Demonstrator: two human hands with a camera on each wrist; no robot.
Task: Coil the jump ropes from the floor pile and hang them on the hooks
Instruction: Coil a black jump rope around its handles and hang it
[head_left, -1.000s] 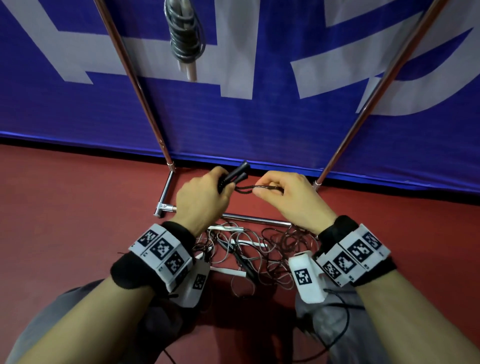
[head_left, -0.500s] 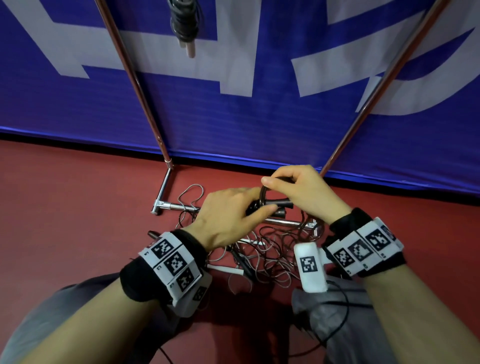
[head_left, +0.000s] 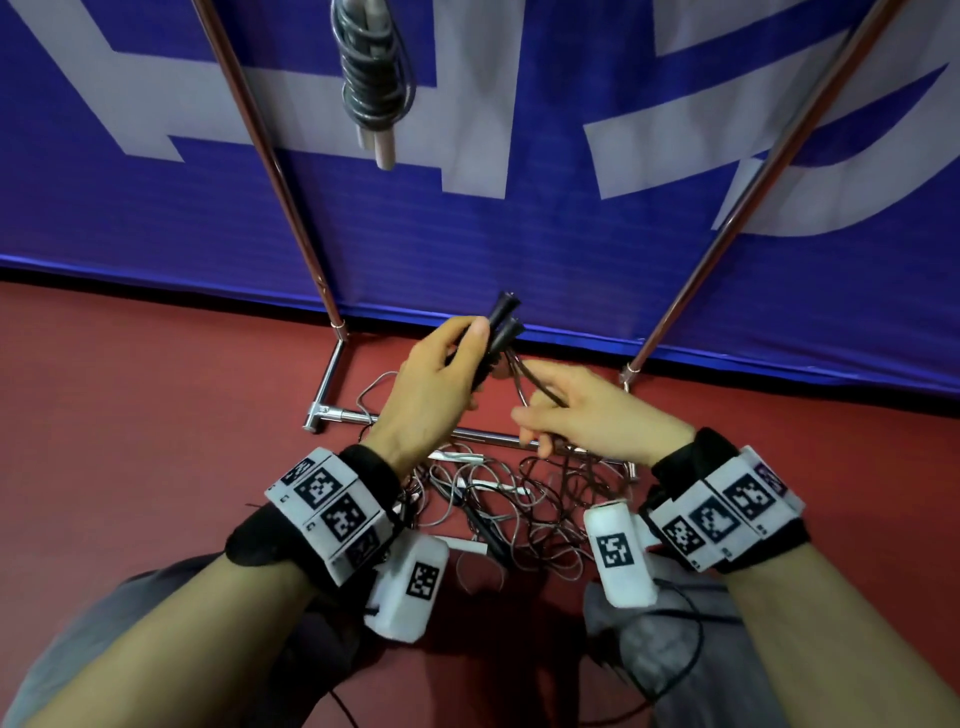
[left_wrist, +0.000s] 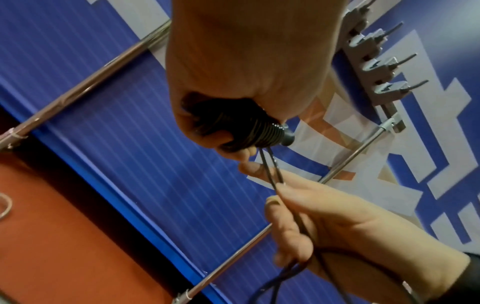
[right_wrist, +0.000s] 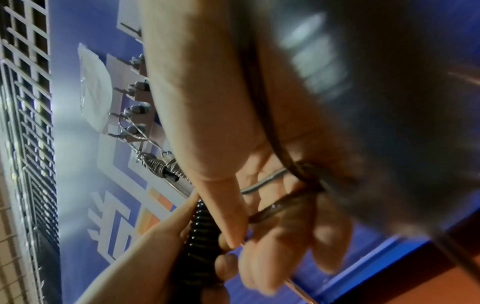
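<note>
Since half a second ago the hands have drawn apart and the handles now tilt up toward the banner; the view has tipped up too, showing more of the hung rope.

Banner (head_left: 519, 249) – blue, pale lettering cut off at every edge. Red floor (head_left: 130, 415) below it. Two rack poles (head_left: 270, 171) slant up out of frame; hooks (left_wrist: 384, 61) appear only in the wrist views, small and soft.

Floor pile (head_left: 519, 499) – thin tangled cords between the forearms, partly hidden by wrists and trackers; individual ropes can't be separated.

Hung rope (head_left: 371, 78) – coiled, top cut off by the frame.

Left hand (head_left: 431, 395) – clamped round two black handles (head_left: 501, 325), lower ends buried in the fist.

Right hand (head_left: 597, 415) – fingers curled on the black cord (left_wrist: 272, 170), two strands running from the handles. Right wrist view blurred; grip detail unclear there.
</note>
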